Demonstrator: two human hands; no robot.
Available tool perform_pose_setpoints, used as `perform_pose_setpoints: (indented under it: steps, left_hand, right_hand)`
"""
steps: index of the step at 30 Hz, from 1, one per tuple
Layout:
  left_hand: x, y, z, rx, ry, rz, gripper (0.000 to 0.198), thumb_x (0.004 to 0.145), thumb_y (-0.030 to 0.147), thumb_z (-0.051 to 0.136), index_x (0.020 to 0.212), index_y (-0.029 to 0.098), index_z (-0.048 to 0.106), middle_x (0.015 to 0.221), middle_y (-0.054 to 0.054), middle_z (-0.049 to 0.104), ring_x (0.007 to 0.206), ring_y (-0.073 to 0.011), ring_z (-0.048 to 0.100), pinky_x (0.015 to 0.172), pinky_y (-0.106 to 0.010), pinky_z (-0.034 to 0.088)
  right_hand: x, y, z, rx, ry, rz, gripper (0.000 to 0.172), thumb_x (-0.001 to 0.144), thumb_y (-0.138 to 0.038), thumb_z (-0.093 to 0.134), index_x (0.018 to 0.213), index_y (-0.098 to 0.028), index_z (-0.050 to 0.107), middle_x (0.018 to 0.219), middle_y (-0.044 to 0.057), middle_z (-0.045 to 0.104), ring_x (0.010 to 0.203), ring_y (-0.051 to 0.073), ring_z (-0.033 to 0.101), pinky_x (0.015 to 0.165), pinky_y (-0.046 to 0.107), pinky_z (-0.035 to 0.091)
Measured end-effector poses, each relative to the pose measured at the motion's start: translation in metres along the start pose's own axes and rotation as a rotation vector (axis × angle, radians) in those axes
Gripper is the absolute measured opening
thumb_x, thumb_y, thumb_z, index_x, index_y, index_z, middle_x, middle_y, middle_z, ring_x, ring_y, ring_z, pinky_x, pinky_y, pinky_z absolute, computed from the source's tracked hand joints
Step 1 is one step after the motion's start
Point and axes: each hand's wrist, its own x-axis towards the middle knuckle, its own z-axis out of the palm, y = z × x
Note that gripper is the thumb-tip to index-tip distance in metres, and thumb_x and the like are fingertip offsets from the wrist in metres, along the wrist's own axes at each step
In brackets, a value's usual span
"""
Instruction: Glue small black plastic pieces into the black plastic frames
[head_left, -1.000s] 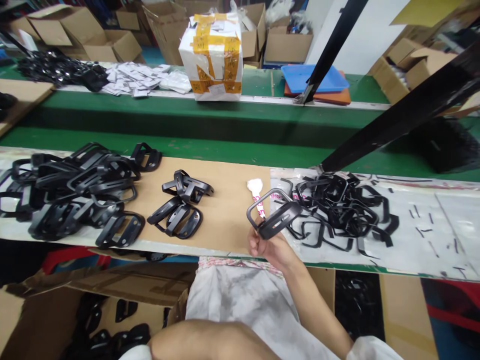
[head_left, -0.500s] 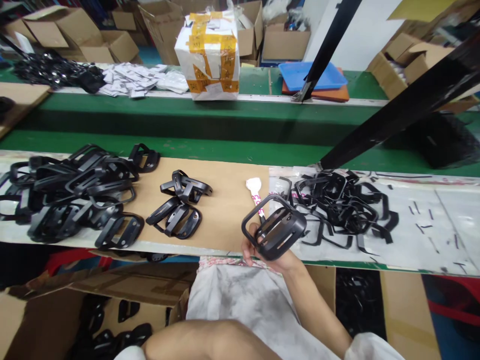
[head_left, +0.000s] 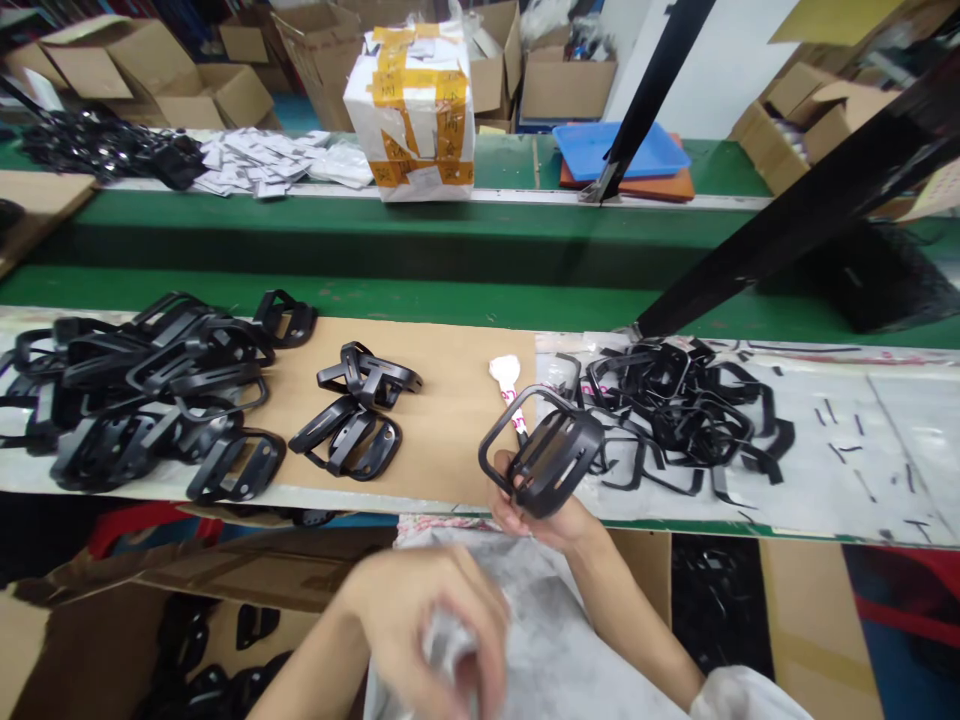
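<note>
My right hand [head_left: 536,510] holds a black slotted rectangular frame [head_left: 546,450] from below, just over the near edge of a tan cardboard sheet [head_left: 442,430]. Behind that frame lies a white strip with pink lettering [head_left: 506,375]. My left hand [head_left: 420,620] is raised over my lap, blurred by motion, with a crumpled white cloth [head_left: 450,645] in its fingers. Black frames lie in a large heap [head_left: 150,390] on the left, a small group [head_left: 352,420] mid-sheet, and a tangled heap [head_left: 675,410] on a white sheet [head_left: 847,440] to the right.
A green bench belt [head_left: 337,290] runs behind the sheets. Beyond it stand a taped white box [head_left: 409,115], a blue tray [head_left: 619,150] on an orange one, and cardboard boxes. A black strut [head_left: 795,230] slants across the right. An open carton [head_left: 247,630] below holds more black frames.
My left hand has risen from across my lap with the white cloth in it. My right hand has turned the frame slightly, and the view has shifted a little.
</note>
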Motion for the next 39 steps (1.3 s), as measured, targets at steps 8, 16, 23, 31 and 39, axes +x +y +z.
perform_pose_setpoints:
  steps: [8, 16, 23, 31, 39]
  left_hand:
    - [0.013, -0.046, -0.079, 0.38, 1.162, -0.049, 0.035, 0.095, 0.051, 0.068, 0.109, 0.019, 0.065, 0.085, -0.002, 0.065, 0.076, -0.0172, 0.061, 0.071, -0.027, 0.048]
    - [0.044, -0.055, -0.098, 0.8, 1.333, -0.005, 0.033, 0.106, 0.043, 0.047, 0.079, 0.023, 0.052, 0.074, 0.0, 0.059, 0.071, -0.0171, 0.058, 0.071, -0.029, 0.044]
    - [0.049, -0.062, -0.12, 1.021, 1.103, -0.225, 0.029, 0.108, 0.033, 0.046, 0.084, 0.022, 0.058, 0.084, -0.007, 0.07, 0.082, -0.0225, 0.065, 0.077, -0.032, 0.046]
    - [0.057, -0.061, -0.144, 1.419, 0.98, -0.395, 0.023, 0.103, 0.027, 0.055, 0.097, 0.018, 0.075, 0.101, -0.013, 0.073, 0.105, -0.0315, 0.064, 0.1, -0.046, 0.048]
    - [0.06, -0.069, -0.16, 1.475, 1.063, -0.372, 0.027, 0.105, 0.027, 0.053, 0.097, 0.017, 0.077, 0.1, -0.013, 0.073, 0.104, -0.0312, 0.066, 0.098, -0.043, 0.051]
  right_hand:
    - [0.008, 0.024, 0.014, 0.225, -0.133, 0.199, 0.047, 0.088, -0.057, 0.079, 0.081, -0.022, 0.049, 0.054, -0.009, 0.051, 0.039, 0.006, 0.027, 0.038, 0.021, 0.02]
    - [0.01, 0.046, 0.02, 0.349, -0.126, 0.298, 0.042, 0.098, -0.061, 0.063, 0.083, -0.024, 0.048, 0.051, -0.01, 0.047, 0.037, 0.008, 0.02, 0.037, 0.022, 0.017]
    - [-0.019, 0.023, 0.0, -0.748, 0.54, -0.167, 0.041, 0.099, -0.054, 0.067, 0.076, -0.021, 0.06, 0.063, -0.002, 0.058, 0.056, 0.012, 0.048, 0.055, 0.025, 0.036]
    - [-0.017, 0.02, -0.034, -1.439, 0.879, -0.222, 0.046, 0.091, -0.026, 0.061, 0.138, -0.024, 0.063, 0.124, 0.012, 0.062, 0.112, 0.031, 0.064, 0.098, 0.046, 0.052]
    - [-0.018, -0.011, -0.042, -0.922, 0.89, -0.152, 0.04, 0.074, -0.033, 0.069, 0.11, -0.016, 0.075, 0.077, 0.001, 0.063, 0.058, 0.016, 0.051, 0.056, 0.031, 0.048]
